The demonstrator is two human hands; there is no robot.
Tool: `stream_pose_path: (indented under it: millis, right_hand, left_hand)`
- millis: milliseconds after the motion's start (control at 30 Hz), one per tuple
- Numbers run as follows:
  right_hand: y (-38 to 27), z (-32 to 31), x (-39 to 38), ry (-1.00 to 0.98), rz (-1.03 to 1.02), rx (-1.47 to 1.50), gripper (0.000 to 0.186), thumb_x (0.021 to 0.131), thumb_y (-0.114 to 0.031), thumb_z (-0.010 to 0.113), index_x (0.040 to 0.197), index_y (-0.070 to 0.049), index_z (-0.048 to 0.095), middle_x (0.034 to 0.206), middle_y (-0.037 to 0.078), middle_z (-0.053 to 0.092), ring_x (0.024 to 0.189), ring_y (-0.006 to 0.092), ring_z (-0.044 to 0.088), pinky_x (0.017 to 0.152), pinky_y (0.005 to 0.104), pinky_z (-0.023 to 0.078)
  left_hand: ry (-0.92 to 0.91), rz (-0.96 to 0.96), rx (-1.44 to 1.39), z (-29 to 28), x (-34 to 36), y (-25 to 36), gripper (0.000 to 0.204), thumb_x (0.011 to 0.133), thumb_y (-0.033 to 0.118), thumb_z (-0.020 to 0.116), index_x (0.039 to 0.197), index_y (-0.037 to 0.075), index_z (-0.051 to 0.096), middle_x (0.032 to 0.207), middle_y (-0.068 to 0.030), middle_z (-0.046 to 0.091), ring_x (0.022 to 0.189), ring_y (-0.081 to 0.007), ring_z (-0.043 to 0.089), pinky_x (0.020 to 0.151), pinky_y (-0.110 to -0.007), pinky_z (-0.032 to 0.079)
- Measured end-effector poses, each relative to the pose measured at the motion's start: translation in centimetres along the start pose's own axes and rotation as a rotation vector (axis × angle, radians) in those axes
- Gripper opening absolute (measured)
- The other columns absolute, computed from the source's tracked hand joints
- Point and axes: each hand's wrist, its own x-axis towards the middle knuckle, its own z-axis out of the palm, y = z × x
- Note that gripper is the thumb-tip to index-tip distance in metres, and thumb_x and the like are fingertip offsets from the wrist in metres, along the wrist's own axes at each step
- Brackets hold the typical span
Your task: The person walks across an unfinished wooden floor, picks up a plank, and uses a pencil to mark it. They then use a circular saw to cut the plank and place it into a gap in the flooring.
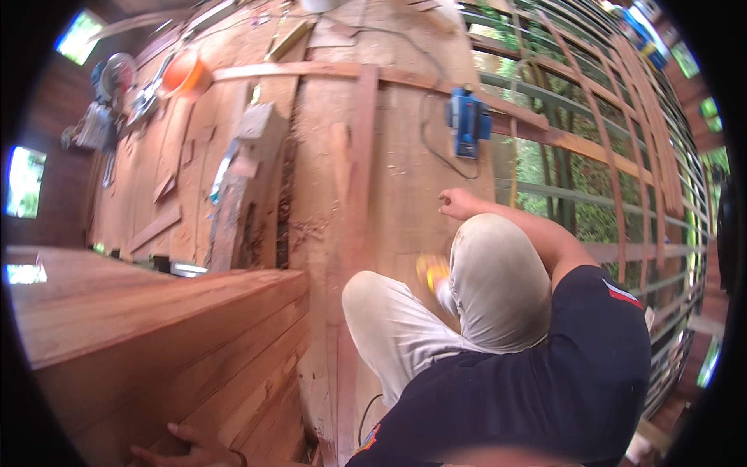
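My left hand (201, 453) is low at the left, fingers apart, against the side of a large reddish wooden piece made of stacked boards (233, 373). It holds nothing that I can see. Beyond my raised right knee (502, 265), my right hand (461, 204) hangs with its fingers curled in, and nothing shows in them. A blue power planer (467, 123) with a dark cord lies on the floor planks just past that hand, not touched by it. A long reddish board (362, 156) runs along the floor left of the planer.
An orange bucket (187, 74) stands at the far left near a circular-bladed power saw (117, 74). Rough timber (241, 179) and offcuts (156, 228) lie on the left. At right, open slats (595, 163) show greenery below. A crosswise board (405, 76) spans the floor; shavings are scattered about.
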Motion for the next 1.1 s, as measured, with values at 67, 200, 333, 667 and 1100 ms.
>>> stream_pose_path:
  millis: [67,200,333,667,1100]
  right_hand:
    - [2.7,-3.2,-0.9,0.196,0.041,0.047,0.054,0.077,-0.031,0.072,0.120,-0.001,0.063,0.101,0.020,0.070,0.096,0.0340,0.068,0.086,0.0419,0.054]
    - [6.6,-8.9,0.8,0.524,0.354,0.336,0.060,0.077,-0.034,0.072,0.126,-0.001,0.058,0.108,0.020,0.068,0.104,0.0335,0.065,0.090,0.0411,0.052]
    - [9.7,-12.4,7.3,0.776,0.427,0.265,0.074,0.077,-0.042,0.074,0.132,0.001,0.050,0.120,0.023,0.063,0.113,0.0368,0.060,0.098,0.0424,0.047]
    - [11.9,-12.7,13.4,0.799,0.367,0.628,0.043,0.079,-0.017,0.070,0.118,-0.002,0.060,0.102,0.020,0.070,0.099,0.0371,0.067,0.087,0.0428,0.052]
    - [12.1,-16.7,6.7,0.656,0.184,0.290,0.046,0.079,-0.016,0.072,0.120,0.000,0.058,0.108,0.019,0.065,0.103,0.0341,0.064,0.087,0.0398,0.050]
  left_hand:
    - [0.018,-0.028,0.013,-0.1,-0.1,0.5,0.072,0.093,0.063,0.045,0.134,0.004,0.056,0.146,-0.0258,0.044,0.134,-0.0490,0.040,0.107,-0.066,0.028]
    - [0.123,-0.127,-0.069,0.8,0.1,2.6,0.075,0.093,0.065,0.044,0.138,0.006,0.053,0.149,-0.0245,0.041,0.136,-0.0464,0.039,0.111,-0.066,0.022]
    - [0.171,-0.156,-0.070,2.0,1.6,6.8,0.072,0.094,0.060,0.049,0.139,0.004,0.047,0.145,-0.0250,0.041,0.134,-0.0443,0.040,0.110,-0.061,0.027]
    - [-0.448,-0.189,-1.168,7.4,-0.2,35.0,0.068,0.086,0.026,0.060,0.143,-0.002,0.038,0.145,-0.0221,0.040,0.136,-0.0358,0.038,0.114,-0.048,0.030]
    - [-1.397,0.203,-1.445,8.8,-12.2,71.8,0.064,0.078,0.016,0.071,0.135,-0.002,0.047,0.142,-0.0227,0.043,0.133,-0.0390,0.040,0.112,-0.045,0.034]
